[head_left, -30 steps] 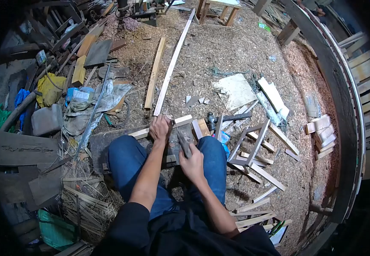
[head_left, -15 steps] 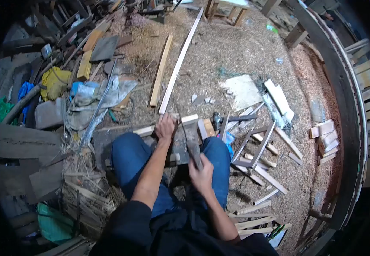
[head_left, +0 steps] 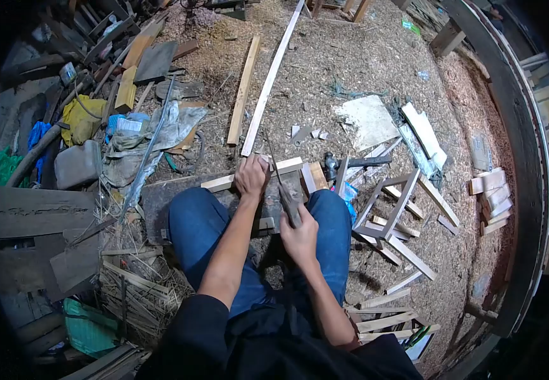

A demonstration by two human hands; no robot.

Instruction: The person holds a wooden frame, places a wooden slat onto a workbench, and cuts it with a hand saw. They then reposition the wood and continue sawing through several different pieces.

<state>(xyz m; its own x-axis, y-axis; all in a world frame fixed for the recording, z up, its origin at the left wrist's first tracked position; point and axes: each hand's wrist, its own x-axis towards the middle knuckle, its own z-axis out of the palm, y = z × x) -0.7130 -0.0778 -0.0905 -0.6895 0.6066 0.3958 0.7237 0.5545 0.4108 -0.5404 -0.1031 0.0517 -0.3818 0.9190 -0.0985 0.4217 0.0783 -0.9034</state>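
The right hand (head_left: pixel 299 235) grips a thin, dark-handled saw (head_left: pixel 289 204). The left hand (head_left: pixel 251 175) is closed over a pale, straight wood strip (head_left: pixel 287 166) on the dark surface (head_left: pixel 172 195). Marks on the blue packet (head_left: pixel 129 125) are too small to read.

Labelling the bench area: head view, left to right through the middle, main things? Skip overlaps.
Grey container → left hand → right hand → wooden frame → pile of wood blocks.
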